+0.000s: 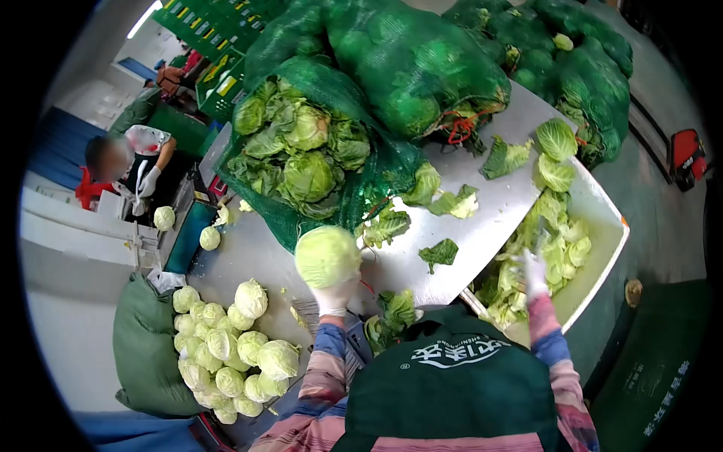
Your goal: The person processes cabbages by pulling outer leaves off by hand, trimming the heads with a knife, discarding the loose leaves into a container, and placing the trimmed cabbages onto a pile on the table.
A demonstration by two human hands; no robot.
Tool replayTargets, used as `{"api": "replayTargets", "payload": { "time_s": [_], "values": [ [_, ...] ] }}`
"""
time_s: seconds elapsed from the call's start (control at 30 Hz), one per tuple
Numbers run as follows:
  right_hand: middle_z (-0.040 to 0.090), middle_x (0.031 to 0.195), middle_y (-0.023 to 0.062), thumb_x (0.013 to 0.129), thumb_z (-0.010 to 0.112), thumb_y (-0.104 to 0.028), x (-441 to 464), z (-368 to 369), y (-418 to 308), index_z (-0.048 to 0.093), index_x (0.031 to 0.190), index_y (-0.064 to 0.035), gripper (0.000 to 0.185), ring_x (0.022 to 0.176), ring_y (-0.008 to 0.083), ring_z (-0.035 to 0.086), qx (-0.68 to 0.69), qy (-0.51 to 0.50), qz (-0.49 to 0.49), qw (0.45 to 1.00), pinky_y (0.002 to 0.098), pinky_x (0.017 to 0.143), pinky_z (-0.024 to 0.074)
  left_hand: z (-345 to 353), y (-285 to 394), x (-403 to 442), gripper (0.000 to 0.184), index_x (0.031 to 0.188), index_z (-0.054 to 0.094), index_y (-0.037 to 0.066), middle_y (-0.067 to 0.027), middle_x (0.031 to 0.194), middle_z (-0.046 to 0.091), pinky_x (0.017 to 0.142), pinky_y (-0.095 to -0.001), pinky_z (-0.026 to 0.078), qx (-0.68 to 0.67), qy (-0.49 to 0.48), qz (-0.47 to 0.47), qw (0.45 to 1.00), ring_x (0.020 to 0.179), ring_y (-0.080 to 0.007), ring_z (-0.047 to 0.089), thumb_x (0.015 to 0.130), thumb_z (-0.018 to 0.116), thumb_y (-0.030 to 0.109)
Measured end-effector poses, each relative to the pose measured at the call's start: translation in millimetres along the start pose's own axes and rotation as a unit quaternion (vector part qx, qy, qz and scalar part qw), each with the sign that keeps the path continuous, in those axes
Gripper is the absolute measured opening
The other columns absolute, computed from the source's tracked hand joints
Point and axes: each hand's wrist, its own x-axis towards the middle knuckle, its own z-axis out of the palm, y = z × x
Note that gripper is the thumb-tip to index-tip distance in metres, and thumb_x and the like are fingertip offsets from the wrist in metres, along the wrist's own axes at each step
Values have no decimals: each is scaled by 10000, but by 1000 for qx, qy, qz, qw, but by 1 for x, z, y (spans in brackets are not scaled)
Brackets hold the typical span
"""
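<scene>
My left hand, in a white glove, holds up a pale green trimmed cabbage above the metal table. Over the white bin of loose leaves is my right hand, also gloved; its fingers are blurred, with a dark, thin thing near them that I cannot make out. An open green net sack with leafy cabbages lies beyond my left hand. Loose leaves are scattered on the metal between my hands.
Trimmed cabbages are piled at the left beside a green sack. Full net sacks stand at the back. A co-worker with white gloves is at the upper left, near green crates. A red-and-black device is far right.
</scene>
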Motion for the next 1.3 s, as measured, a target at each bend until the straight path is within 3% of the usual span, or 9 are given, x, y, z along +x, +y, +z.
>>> {"api": "replayTargets", "payload": {
  "time_s": [0.07,0.2,0.27,0.43,0.57,0.77,1.1,1.2,1.3],
  "values": [
    [662,874,52,939,516,-281,24,-47,20,266,1439,-126,580,554,124,547,20,35,26,999,250,402,369,-36,-5,-8,588,1331,472,235,-53,1369,474,1016,-481,376,-505,115,-108,849,1276,-269,401,823,590,508],
    [655,864,86,941,523,-280,16,-74,30,344,1370,-62,514,529,137,554,17,55,5,998,230,367,338,-101,-22,-5,623,1295,494,207,-31,1396,427,915,-516,461,-747,236,-189,592,1238,-321,394,784,610,544],
    [659,845,99,945,515,-239,0,-56,24,352,1360,-31,492,493,136,550,4,31,-38,999,239,366,356,-114,-38,4,1086,1449,170,52,-172,1463,328,1025,-469,394,-691,315,-10,651,1313,-346,363,686,726,589],
    [658,776,101,931,527,-121,-50,34,8,429,1313,31,423,464,101,543,-36,-112,-103,988,219,402,410,-135,11,115,857,1461,109,40,-221,1441,335,1053,-470,380,-571,222,-57,789,1301,-365,387,885,591,454],
    [644,743,66,910,546,-80,-58,77,31,498,1286,22,392,474,82,530,-138,-195,-186,953,233,441,437,-126,11,223,594,1328,416,-12,-210,1285,510,939,-389,441,-109,230,-71,964,1161,-290,520,894,615,342],
    [652,712,88,892,581,-97,-67,68,14,531,1259,-8,382,485,98,568,-274,-156,-228,921,254,465,468,-130,-59,318,645,1260,510,-18,-214,1168,601,940,-350,424,245,219,-17,944,1093,-302,568,848,627,465],
    [677,783,95,907,570,-155,-57,79,-22,493,1267,42,418,489,116,579,-204,-158,-113,959,240,434,425,32,28,105,602,1274,501,31,-210,1304,432,1097,-488,206,430,75,191,879,1338,-422,197,772,715,284],
    [678,754,92,910,582,-150,-49,88,-27,514,1259,12,391,498,106,580,-223,-165,-162,947,246,492,460,57,55,77,483,1230,539,11,-183,1290,499,1033,-436,367,191,-26,152,969,1254,-363,426,789,689,141],
    [676,751,93,909,593,-143,-44,92,-39,512,1249,25,388,501,106,580,-220,-172,-198,940,246,498,465,26,69,125,332,1114,589,-22,-170,1129,605,920,-356,454,265,156,414,857,1027,-291,589,800,661,54]
  ]
}}
